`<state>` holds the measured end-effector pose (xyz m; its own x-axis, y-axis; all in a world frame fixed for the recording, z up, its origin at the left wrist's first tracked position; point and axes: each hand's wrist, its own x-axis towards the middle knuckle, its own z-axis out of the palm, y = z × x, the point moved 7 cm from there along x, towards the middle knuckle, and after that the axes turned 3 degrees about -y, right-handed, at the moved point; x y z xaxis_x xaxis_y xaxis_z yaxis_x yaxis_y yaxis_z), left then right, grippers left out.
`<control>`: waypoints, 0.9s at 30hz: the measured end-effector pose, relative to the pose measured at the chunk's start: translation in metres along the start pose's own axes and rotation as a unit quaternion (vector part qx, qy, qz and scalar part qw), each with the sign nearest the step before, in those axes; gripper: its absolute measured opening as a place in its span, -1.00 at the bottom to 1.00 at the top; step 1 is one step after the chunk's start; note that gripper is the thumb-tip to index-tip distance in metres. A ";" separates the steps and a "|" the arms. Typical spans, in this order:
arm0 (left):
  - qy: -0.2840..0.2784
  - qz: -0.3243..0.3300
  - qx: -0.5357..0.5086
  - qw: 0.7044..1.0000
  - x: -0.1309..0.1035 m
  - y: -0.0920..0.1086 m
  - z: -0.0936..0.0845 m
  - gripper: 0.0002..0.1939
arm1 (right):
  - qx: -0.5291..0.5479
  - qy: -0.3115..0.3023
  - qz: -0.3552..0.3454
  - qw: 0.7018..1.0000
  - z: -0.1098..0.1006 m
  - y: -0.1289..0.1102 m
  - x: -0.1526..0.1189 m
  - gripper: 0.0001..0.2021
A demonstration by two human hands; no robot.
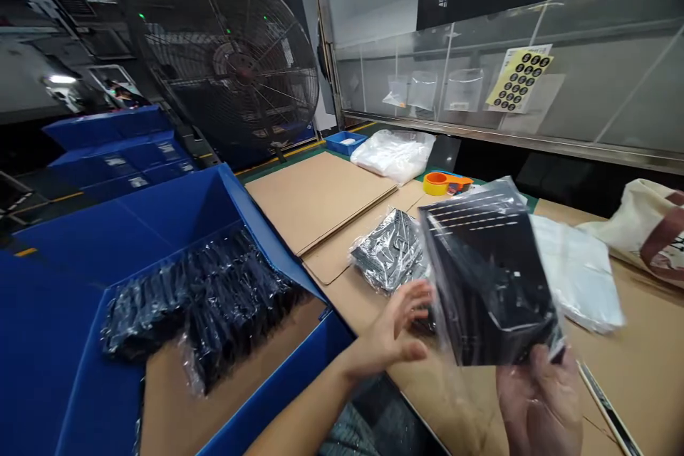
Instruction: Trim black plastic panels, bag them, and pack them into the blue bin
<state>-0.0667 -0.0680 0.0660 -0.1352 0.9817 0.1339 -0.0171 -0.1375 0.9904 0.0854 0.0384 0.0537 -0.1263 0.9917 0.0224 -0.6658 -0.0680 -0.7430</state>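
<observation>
The blue box (171, 221) opens above; its walls (267, 239) block sideways reach.

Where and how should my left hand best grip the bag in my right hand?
Probably by the left edge of the bag, coming from the left: it looks flat, that edge is free, and your right hand holds the lower right corner.

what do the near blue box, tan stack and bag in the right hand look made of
Near blue box: probably plastic board, smooth with a faint sheen.
Tan stack: likely cardboard, matte, with thin layered edges.
Bag: glossy, clear plastic film, judging by its glare and see-through edges.
</observation>
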 end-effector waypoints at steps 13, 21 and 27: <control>0.216 0.048 -0.222 0.950 0.000 0.004 -0.029 -0.58 | -0.246 0.007 -0.146 0.958 0.028 -0.005 -0.024 -0.48; 0.179 0.077 -0.407 0.892 0.013 0.000 -0.059 -0.67 | -0.368 -0.219 -0.443 0.788 0.063 -0.052 -0.049 -0.77; 0.166 -0.009 -0.476 0.864 0.029 -0.032 -0.051 -0.70 | -0.318 -0.395 -0.388 0.769 0.107 -0.042 -0.097 -0.39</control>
<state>-0.1208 -0.0421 0.0362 -0.3992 0.9152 -0.0553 -0.8081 -0.3227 0.4928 0.0470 -0.0671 0.1545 -0.4473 0.3133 0.8377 -0.3025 0.8284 -0.4714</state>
